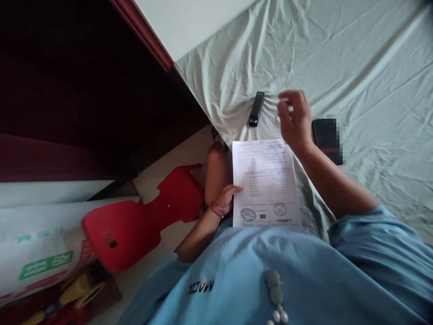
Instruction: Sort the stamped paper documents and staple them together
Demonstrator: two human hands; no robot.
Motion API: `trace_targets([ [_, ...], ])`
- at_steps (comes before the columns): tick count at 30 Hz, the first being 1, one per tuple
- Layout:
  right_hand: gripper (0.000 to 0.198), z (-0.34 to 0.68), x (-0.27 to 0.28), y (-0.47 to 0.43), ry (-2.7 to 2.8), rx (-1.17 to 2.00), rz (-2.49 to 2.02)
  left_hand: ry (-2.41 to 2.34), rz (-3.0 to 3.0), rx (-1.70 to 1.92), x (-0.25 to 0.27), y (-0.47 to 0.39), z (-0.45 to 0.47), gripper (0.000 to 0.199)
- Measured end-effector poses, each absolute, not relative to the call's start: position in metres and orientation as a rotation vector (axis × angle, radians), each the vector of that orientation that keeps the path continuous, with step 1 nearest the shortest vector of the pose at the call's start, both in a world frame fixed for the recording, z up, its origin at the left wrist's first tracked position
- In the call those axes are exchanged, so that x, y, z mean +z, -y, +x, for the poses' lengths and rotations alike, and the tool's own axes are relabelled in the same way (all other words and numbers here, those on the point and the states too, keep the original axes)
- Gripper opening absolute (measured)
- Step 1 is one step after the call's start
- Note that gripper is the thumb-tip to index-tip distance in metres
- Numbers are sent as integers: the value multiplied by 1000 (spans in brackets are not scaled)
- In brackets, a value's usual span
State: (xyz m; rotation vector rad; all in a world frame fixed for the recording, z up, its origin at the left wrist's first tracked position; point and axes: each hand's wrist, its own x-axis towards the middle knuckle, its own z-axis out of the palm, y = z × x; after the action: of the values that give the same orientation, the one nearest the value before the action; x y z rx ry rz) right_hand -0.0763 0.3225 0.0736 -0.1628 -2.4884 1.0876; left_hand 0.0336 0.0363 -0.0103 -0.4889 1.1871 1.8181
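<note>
My left hand (227,198), with a red cord at its wrist, grips the left edge of a printed sheet of paper (260,183). Its thumb lies on the front of the sheet, while the fingers behind are hidden. The paper carries lines of text, a table and two round stamps near its lower edge. Above the bed, past the sheet's top right corner, my right hand (295,118) has its fingers bent and apart, with nothing visible in them. To its left lies a black stapler (257,109), not touched by the hand.
A dark flat phone or wallet (327,141) lies on the pale green bed sheet (372,81), right of my right wrist. At the lower left stand a red plastic chair (135,230) and a white printed sack (43,243). Dark red furniture (61,158) fills the left side.
</note>
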Motion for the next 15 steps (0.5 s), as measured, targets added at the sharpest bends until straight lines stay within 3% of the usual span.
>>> trace_targets([
  [7,33,57,44,-340,2674,1146,-508,-1246,-509,1884,-7,-42,35,61],
  [15,36,81,17,-330,2514,1156,-697,-1333,-574,1973,0,-65,30,70],
])
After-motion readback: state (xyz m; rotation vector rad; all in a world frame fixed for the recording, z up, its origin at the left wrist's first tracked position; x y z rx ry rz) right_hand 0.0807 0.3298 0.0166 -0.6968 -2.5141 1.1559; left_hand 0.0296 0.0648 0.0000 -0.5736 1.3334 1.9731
